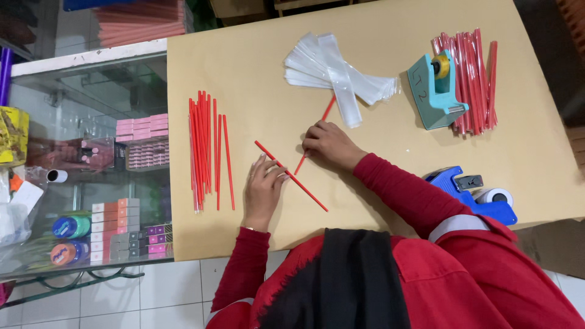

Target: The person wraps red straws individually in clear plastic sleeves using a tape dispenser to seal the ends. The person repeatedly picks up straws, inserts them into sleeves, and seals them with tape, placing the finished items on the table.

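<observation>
The table (pixel 378 36) is covered in matt brown paper. Smooth red plastic is seen in the sticks (pixel 207 149), glossy clear film in the sleeves (pixel 332 70), and matt teal plastic in the tape dispenser (pixel 432 94).

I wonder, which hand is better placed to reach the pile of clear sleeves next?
Probably the right hand: it lies just below the clear sleeves, though it pinches a red stick. The left hand rests farther away, on another red stick.
</observation>
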